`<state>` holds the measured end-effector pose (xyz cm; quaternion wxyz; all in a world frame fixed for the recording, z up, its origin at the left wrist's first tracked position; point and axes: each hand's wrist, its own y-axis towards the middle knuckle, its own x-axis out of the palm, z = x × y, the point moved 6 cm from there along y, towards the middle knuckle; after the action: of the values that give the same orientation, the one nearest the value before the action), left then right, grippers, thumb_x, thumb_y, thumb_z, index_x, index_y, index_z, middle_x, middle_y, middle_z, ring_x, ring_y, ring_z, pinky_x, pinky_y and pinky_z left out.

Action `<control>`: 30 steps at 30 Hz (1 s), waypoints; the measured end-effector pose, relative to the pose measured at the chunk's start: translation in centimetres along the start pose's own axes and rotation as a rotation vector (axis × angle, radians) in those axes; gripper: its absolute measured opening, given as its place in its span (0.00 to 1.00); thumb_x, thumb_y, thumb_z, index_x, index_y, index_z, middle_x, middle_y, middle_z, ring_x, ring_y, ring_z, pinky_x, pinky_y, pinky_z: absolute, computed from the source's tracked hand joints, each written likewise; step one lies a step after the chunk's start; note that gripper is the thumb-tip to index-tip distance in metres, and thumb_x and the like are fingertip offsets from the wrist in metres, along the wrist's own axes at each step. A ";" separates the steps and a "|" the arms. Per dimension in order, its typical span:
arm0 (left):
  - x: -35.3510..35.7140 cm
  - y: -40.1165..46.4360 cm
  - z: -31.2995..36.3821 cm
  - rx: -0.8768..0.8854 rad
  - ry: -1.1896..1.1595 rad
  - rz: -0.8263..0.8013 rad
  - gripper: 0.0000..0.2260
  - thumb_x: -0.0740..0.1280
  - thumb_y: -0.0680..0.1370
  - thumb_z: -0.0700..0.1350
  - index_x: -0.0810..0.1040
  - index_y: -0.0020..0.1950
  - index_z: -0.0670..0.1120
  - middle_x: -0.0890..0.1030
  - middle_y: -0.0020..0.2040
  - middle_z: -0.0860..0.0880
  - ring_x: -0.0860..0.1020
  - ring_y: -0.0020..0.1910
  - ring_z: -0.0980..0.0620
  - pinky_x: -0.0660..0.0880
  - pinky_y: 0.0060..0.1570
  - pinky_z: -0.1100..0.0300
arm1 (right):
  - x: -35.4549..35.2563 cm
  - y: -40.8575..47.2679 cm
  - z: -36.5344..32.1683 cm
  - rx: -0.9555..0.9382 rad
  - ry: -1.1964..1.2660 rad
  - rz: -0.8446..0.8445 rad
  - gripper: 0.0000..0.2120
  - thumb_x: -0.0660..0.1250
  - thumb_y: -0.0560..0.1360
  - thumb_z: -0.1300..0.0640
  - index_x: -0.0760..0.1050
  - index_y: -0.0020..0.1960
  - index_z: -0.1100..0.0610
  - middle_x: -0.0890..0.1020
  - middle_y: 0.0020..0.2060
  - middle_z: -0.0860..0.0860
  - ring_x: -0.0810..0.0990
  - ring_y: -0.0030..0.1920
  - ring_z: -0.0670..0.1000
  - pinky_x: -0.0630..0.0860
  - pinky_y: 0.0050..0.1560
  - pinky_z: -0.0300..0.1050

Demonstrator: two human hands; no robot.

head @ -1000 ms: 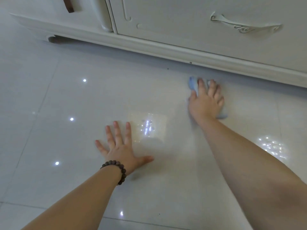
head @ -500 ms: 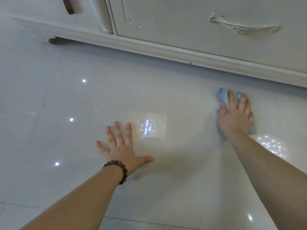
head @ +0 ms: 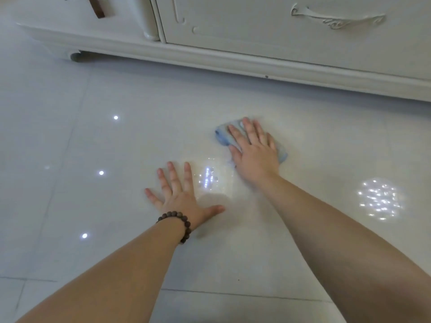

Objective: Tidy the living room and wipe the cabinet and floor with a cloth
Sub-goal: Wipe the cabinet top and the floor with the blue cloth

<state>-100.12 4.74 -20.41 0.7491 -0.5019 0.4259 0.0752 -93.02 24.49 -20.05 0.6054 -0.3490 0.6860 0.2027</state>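
The floor [head: 70, 206] is made of big shiny pale tiles with thin lines between them. Small bright spots of light shine on it, and a bigger sparkly patch sits at about 3 o'clock. One white cabinet [head: 256, 26] runs along the top, from 10 o'clock to 2 o'clock. It has one curly white handle [head: 335, 18] on its front and one dark brown handle [head: 96, 8] at 11 o'clock. One little foot holds up its left end.

Two bare arms reach in from the bottom. The left hand [head: 179, 194] lies flat on the floor near the middle, fingers straight and spread, thumb out to the side. It holds nothing. One bracelet [head: 178, 223] of dark round beads goes around that wrist.

The right hand [head: 254, 150] is just past the left one, toward 1 o'clock. It presses flat on one blue cloth [head: 222, 136], fingers straight. The cloth lies on the floor under the hand, well apart from the cabinet, and blue peeks out at both sides.
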 end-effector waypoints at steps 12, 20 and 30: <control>-1.0 -0.5 0.1 0.036 0.003 -0.053 0.62 0.59 0.57 0.82 0.18 0.68 0.55 0.21 0.71 0.44 0.24 0.70 0.39 0.37 0.66 0.27 | 3.8 -20.6 0.2 0.605 0.065 -0.115 0.27 0.46 0.80 0.41 0.43 0.77 0.43 0.44 0.78 0.53 0.41 0.77 0.57 0.41 0.74 0.57; 0.0 0.0 0.1 0.039 0.036 0.012 0.62 0.60 0.58 0.81 0.22 0.71 0.54 0.22 0.72 0.45 0.25 0.71 0.40 0.37 0.66 0.28 | 0.8 -8.3 7.2 0.318 0.024 -0.024 0.26 0.51 0.79 0.41 0.51 0.76 0.40 0.50 0.78 0.48 0.46 0.77 0.54 0.46 0.74 0.58; 0.4 -1.5 -0.8 0.100 0.091 0.136 0.57 0.53 0.61 0.82 0.29 0.75 0.53 0.29 0.76 0.45 0.31 0.75 0.42 0.39 0.71 0.33 | 3.6 -24.8 1.0 0.140 0.037 -0.017 0.25 0.51 0.79 0.42 0.55 0.76 0.42 0.53 0.77 0.51 0.50 0.77 0.56 0.49 0.74 0.57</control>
<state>-99.48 3.22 -19.78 0.7462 -0.4368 0.4958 0.0819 -74.48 7.64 -20.17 0.6175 -0.3152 0.7065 0.1424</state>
